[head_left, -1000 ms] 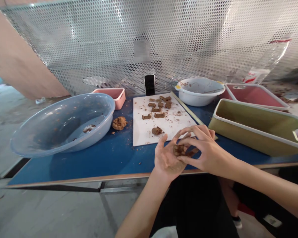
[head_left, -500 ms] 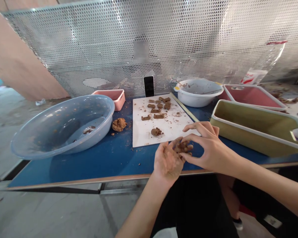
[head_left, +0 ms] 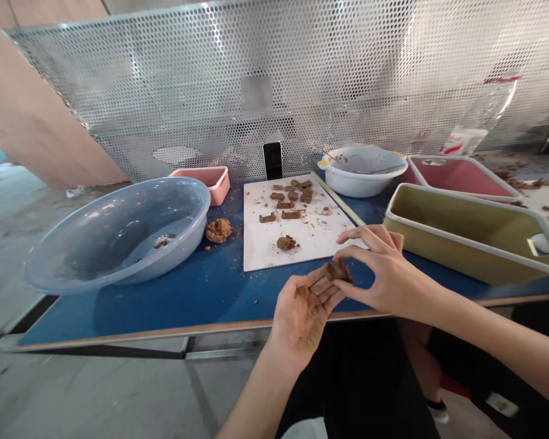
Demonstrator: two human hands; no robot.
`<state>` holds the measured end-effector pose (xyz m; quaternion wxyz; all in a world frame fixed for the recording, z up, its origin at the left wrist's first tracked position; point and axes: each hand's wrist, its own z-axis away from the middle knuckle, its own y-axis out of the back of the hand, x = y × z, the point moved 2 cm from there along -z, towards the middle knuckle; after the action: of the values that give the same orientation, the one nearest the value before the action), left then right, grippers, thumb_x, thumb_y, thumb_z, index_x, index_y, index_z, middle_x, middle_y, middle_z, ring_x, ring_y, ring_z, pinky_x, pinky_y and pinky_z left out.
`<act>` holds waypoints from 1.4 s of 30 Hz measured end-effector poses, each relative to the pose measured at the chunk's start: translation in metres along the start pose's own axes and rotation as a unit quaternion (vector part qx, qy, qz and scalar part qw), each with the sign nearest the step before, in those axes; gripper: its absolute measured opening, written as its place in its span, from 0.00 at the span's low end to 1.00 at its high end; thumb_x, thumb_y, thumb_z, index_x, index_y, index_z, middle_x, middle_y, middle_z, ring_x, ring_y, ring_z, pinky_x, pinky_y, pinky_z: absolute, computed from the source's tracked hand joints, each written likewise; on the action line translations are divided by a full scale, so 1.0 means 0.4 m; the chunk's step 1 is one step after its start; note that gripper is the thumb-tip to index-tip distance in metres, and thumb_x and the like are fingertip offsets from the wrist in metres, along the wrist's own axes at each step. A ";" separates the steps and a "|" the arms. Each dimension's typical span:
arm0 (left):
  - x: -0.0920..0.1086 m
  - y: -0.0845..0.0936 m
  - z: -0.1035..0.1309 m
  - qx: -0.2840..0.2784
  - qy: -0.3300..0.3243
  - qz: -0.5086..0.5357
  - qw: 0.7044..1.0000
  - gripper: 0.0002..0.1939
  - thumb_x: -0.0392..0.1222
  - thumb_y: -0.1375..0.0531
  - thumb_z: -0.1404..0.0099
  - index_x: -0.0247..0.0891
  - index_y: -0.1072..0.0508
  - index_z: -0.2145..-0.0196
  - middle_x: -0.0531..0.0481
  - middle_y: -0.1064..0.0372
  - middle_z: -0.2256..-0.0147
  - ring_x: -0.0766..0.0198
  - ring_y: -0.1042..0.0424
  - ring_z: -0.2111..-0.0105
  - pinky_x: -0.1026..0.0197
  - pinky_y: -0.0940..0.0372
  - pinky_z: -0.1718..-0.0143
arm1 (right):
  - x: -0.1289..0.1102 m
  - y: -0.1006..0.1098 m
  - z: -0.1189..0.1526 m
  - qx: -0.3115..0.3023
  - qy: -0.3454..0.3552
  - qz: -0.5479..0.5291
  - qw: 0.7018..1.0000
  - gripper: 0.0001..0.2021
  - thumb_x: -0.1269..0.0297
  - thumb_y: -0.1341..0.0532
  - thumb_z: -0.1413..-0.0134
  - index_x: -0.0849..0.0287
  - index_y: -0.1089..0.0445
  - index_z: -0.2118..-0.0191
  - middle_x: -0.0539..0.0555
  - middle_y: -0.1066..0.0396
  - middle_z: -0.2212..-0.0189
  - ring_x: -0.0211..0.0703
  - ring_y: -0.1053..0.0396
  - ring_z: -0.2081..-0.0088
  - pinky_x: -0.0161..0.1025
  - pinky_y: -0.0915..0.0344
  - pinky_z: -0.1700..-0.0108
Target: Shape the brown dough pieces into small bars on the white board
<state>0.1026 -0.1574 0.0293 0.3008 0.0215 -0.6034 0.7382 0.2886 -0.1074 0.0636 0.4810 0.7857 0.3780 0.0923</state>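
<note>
My right hand (head_left: 379, 268) pinches a small brown piece of clay (head_left: 337, 271) between thumb and fingers. Below it, my left hand (head_left: 304, 311) lies palm up with fingers stretched out, its palm smeared with clay. The fingertips of the left hand are at the clay piece; whether they bear its weight I cannot tell. Just beyond the hands is a white board (head_left: 260, 247). A rounded lump of clay with crumbs (head_left: 285, 243) sits near its front edge, and several small shaped clay pieces (head_left: 291, 214) lie farther back on it.
A big blue basin (head_left: 183, 259) stands at the left, with a larger clay lump (head_left: 219, 230) beside it. A pink box (head_left: 219, 186), a phone (head_left: 272, 161) and a white bowl (head_left: 363, 183) stand behind. At the right are an olive bin (head_left: 443, 256), a pink bin (head_left: 462, 177) and a plastic bottle (head_left: 480, 119).
My left hand has shifted slightly left and down, its fingers straighter. The clay piece now shows clearly in my right hand's pinch. The camera view has shifted slightly.
</note>
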 end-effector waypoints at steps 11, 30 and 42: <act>0.006 -0.013 0.018 -0.013 0.033 0.081 0.996 0.15 0.34 0.44 0.28 0.29 0.16 0.60 0.34 0.15 0.56 0.54 0.16 0.54 0.52 0.26 0.38 | 0.002 -0.035 0.028 0.050 -0.063 -0.166 0.983 0.13 0.56 0.29 0.34 0.48 0.21 0.47 0.59 0.22 0.45 0.61 0.25 0.42 0.61 0.31 0.40; 0.010 -0.027 0.025 0.017 0.042 0.090 0.995 0.19 0.34 0.42 0.31 0.28 0.15 0.49 0.35 0.15 0.53 0.48 0.18 0.41 0.52 0.31 0.31 | -0.030 -0.126 0.062 0.118 -0.174 -0.396 0.894 0.16 0.52 0.25 0.35 0.48 0.19 0.45 0.54 0.15 0.51 0.52 0.17 0.50 0.47 0.20 0.46; 0.004 -0.010 0.017 -0.019 0.039 0.099 0.994 0.18 0.35 0.43 0.30 0.29 0.16 0.51 0.34 0.16 0.49 0.55 0.17 0.50 0.55 0.26 0.40 | -0.023 -0.127 0.052 0.153 -0.159 -0.400 0.890 0.17 0.50 0.24 0.36 0.48 0.19 0.46 0.55 0.15 0.52 0.52 0.17 0.51 0.45 0.20 0.49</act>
<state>0.1009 -0.1626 0.0351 0.2504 -0.0728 -0.6043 0.7529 0.2672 -0.1151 0.0129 0.4044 0.6361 0.5883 -0.2928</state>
